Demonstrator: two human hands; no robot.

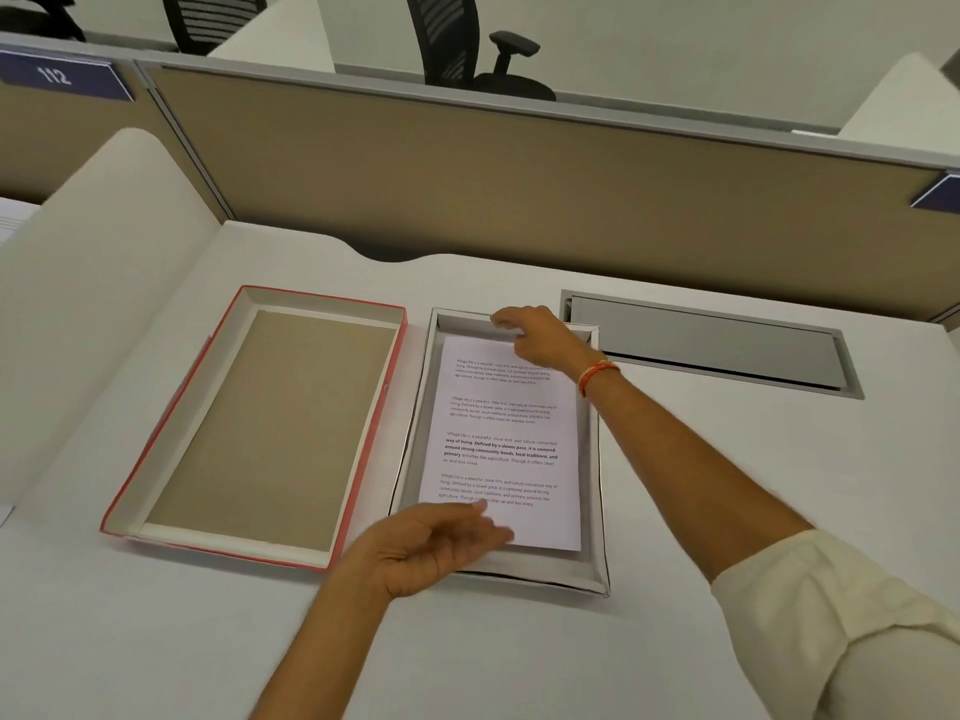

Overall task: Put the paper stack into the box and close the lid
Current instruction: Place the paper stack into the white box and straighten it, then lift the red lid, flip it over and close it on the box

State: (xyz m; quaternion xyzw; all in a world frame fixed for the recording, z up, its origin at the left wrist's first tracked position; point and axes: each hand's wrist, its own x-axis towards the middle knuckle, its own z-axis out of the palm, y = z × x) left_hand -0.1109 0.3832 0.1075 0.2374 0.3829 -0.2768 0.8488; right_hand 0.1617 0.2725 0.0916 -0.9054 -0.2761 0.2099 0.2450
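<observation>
A white worktop (519,641) carries two shallow trays side by side. On the left lies the lid (249,428), inside up, with red outer walls and a brown cardboard floor. Just beside it, to the right, sits the box (592,459), white-walled and open. The paper stack (504,439), its top sheet printed with four blocks of text, lies flat inside the box, running from near the far wall to near the near wall.

The left hand (431,548) is at the near end of the box, palm turned inward, its grip loosely spread with the fingertips (493,530) resting on the near left corner of the paper stack. The right hand (540,335) reaches across to the far end of the box, a red and orange thread band (597,376) on its wrist and a rolled cream sleeve (831,605) on the forearm. Its fingers curl down over the far edge of the paper by the far wall; whether that grip pinches the sheets or only presses on them is hard to tell from this angle.

Behind the box a grey cable hatch (711,345) is set into the worktop, and a tan partition (519,174) stands along the back edge.
</observation>
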